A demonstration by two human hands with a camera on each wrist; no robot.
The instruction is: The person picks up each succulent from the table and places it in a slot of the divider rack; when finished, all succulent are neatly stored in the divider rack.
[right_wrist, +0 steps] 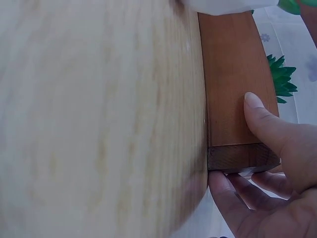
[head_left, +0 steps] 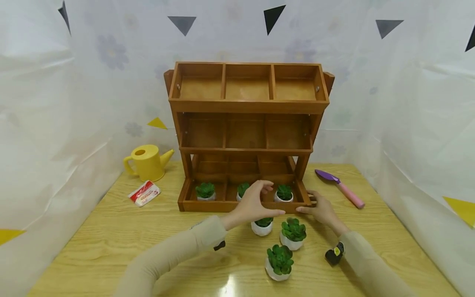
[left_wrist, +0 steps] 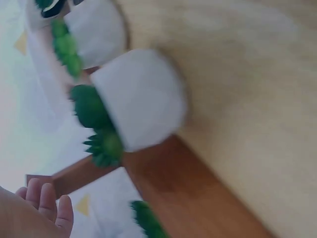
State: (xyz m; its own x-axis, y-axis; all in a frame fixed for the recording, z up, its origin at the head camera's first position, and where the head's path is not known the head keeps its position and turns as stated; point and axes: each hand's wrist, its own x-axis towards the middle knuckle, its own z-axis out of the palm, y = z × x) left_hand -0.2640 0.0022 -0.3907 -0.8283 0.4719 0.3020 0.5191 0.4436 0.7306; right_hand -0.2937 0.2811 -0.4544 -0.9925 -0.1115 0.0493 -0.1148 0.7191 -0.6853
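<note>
Left of the wooden shelf (head_left: 248, 107) we see a watering can (head_left: 147, 164); in the shelf's bottom tray (head_left: 208, 206), three succulents (head_left: 205, 191) stand, likely spaced for room. Before the shelf, the left hand (head_left: 253, 206) is relaxed, holding nothing, near three more succulents (head_left: 280, 260), placed probably for easy reach. The right hand (head_left: 322, 210) grips the shelf's right corner, perhaps for steadiness.

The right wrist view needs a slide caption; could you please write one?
Right hand gripping a wooden shelf at its corner, green leaves showing beyond.
</note>
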